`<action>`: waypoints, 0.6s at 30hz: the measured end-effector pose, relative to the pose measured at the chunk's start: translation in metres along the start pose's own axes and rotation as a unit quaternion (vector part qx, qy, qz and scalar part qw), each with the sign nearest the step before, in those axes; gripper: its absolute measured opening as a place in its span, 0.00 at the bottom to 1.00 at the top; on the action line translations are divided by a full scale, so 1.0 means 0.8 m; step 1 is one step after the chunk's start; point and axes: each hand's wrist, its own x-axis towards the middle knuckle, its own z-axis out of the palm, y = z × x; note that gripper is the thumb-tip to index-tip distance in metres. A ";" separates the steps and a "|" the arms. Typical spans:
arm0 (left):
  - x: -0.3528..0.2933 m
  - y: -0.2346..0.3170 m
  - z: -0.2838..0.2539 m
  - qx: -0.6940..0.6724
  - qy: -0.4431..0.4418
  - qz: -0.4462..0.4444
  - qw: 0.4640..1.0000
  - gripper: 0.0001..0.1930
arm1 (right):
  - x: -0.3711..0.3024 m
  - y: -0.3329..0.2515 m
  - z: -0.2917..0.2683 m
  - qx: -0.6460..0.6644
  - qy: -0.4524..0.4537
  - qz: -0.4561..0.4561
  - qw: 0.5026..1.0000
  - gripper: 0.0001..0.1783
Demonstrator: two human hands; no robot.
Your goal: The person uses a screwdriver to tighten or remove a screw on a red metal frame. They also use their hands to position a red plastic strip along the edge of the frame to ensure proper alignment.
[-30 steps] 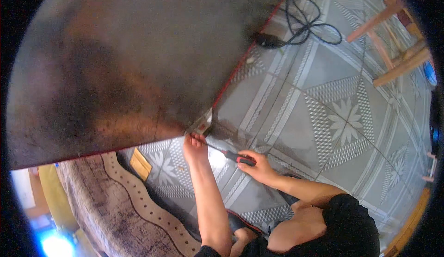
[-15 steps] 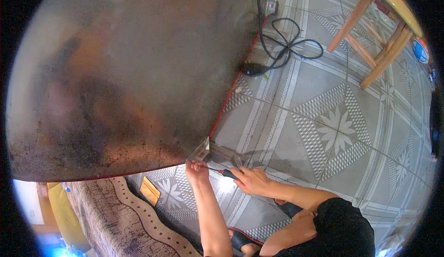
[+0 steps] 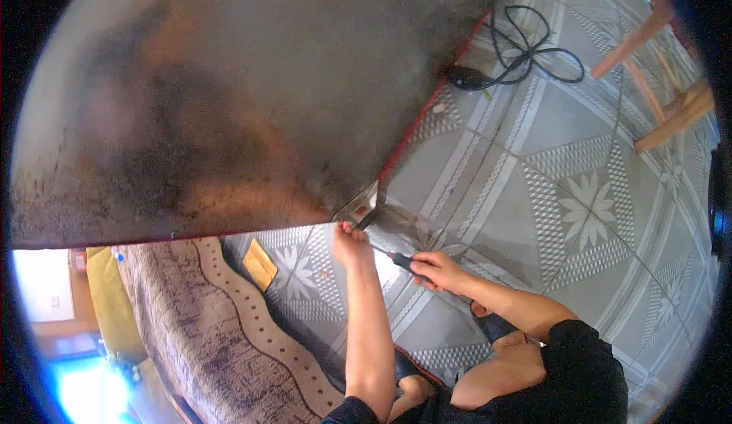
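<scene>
One screwdriver [image 3: 402, 261] slants, tip upper-left.

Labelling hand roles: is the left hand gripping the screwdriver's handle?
No, the right hand grips the screwdriver's handle, with the left hand beyond it.

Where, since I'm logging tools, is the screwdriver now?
In the head view, the screwdriver is below and right of centre, in the right grip and pointing toward the left grip by the metal corner.
</scene>
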 end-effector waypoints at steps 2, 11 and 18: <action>-0.004 -0.001 -0.002 -0.034 -0.048 -0.019 0.998 0.09 | -0.003 0.009 0.000 0.024 0.004 0.000 1.000 0.14; -0.001 -0.004 -0.013 -0.070 -0.107 -0.008 0.992 0.07 | 0.009 0.016 0.000 0.118 0.008 0.020 0.993 0.13; 0.000 -0.004 -0.016 -0.086 -0.133 -0.019 0.987 0.05 | 0.009 0.013 -0.004 0.151 -0.010 0.038 0.988 0.13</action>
